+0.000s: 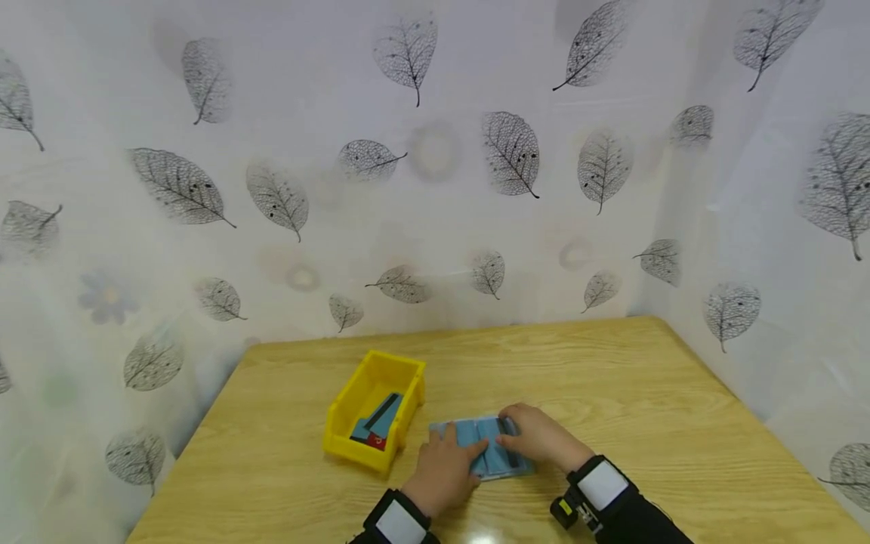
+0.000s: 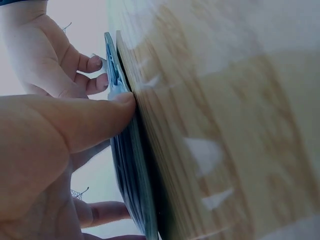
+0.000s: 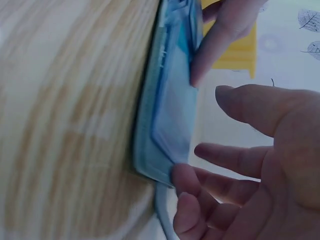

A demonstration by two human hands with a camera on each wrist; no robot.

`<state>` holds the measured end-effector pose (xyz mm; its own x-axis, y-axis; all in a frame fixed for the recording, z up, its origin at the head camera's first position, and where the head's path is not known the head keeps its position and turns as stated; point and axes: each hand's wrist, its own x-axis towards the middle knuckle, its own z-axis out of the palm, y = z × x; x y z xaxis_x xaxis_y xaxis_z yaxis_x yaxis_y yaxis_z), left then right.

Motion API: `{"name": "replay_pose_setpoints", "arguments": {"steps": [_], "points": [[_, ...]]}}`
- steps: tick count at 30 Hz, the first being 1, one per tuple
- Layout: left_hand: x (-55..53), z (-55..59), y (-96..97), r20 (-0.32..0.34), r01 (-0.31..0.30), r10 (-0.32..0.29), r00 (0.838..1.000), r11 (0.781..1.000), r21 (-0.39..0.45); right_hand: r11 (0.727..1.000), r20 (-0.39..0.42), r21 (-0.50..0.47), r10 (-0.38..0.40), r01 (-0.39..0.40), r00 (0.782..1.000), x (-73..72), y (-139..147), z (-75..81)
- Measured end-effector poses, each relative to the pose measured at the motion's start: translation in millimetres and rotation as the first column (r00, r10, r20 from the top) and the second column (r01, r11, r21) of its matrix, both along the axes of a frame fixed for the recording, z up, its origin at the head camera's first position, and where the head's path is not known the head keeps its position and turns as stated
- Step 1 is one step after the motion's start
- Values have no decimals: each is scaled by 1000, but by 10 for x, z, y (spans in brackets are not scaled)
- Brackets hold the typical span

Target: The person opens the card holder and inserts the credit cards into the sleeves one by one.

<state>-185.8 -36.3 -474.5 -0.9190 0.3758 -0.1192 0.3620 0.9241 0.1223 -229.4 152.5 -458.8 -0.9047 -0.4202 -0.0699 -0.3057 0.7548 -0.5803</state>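
Observation:
A light blue bifold card holder point(image 1: 494, 462) lies opened on the wooden table, its clear pocket point(image 3: 175, 105) showing in the right wrist view. A dark stripe shows in its right half. My left hand point(image 1: 442, 465) holds the left half, fingers spread over its face and thumb point(image 2: 107, 117) against the near edge. My right hand point(image 1: 544, 438) is at the far right corner. In the right wrist view its lower fingertips point(image 3: 184, 177) touch the corner, while its thumb point(image 3: 240, 102) stands off the surface.
Left of the card holder stands a yellow bin point(image 1: 337, 425). Blue cards point(image 1: 382, 417) with black stripes and a red piece point(image 1: 376, 441) lie in it. A leaf-patterned curtain point(image 1: 435, 219) hangs behind and beside the wooden table point(image 1: 612, 370).

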Motion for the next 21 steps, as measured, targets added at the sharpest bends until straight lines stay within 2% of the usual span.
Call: {"name": "replay_pose_setpoints", "arguments": {"steps": [11,15,21], "points": [[4,14,27,65,-27,27,998,1000,9,996,-45,5,88,-88,995,-13,25,-24],[6,26,43,85,-36,35,996,999,2,997,-60,14,81,-80,995,-22,14,-50],[5,42,44,66,-33,34,997,999,-18,997,-117,51,63,-57,991,-48,8,-76]]}}
